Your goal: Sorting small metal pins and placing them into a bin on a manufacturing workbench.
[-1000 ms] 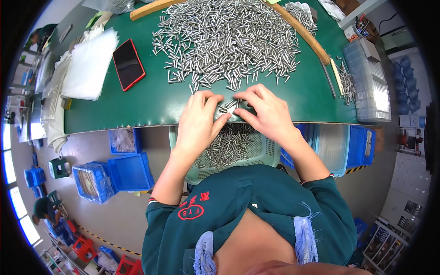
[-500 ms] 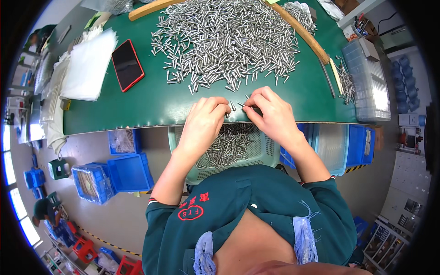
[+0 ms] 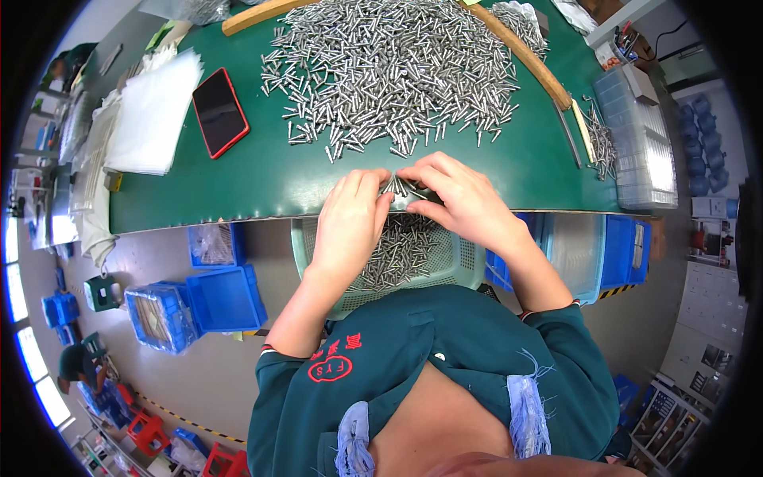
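Observation:
My left hand [image 3: 352, 215] and my right hand [image 3: 461, 199] meet at the near edge of the green table [image 3: 262, 179], fingers closed around a small bundle of metal pins [image 3: 400, 188]. A large heap of the same silver pins [image 3: 389, 67] spreads over the table just beyond my fingers. Right under my hands, on my lap, sits a pale green perforated basket [image 3: 465, 258] with several pins lying in it.
A red-cased phone [image 3: 220, 111] and a stack of clear bags [image 3: 151, 115] lie at the table's left. A curved wooden strip [image 3: 528, 56] borders the heap on the right, beside clear trays [image 3: 640, 135]. Blue bins [image 3: 226, 298] stand on the floor, with more blue bins [image 3: 628, 250] at right.
Both hands stayed at the table edge. Their fingers opened slightly half a second ago and have closed together again over the pin bundle.

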Demonstrator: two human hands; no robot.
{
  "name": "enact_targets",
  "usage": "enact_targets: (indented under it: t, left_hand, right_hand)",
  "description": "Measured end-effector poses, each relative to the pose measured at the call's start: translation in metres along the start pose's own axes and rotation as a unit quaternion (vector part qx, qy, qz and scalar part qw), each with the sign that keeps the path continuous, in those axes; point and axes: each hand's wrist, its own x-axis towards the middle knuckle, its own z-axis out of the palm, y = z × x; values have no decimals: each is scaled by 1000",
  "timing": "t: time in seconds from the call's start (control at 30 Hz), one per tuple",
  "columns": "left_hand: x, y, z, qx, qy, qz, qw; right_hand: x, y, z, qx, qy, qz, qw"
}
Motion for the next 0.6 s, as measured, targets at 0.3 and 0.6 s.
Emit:
enact_targets:
  t: [0.3,0.6]
  left_hand:
    - [6,-3,-4,58,-38,53,996]
    - [4,-7,-8,43,-25,78,996]
  right_hand:
    - [4,9,2,-46,-22,22,998]
    - [-2,8,-3,-30,8,-28,999]
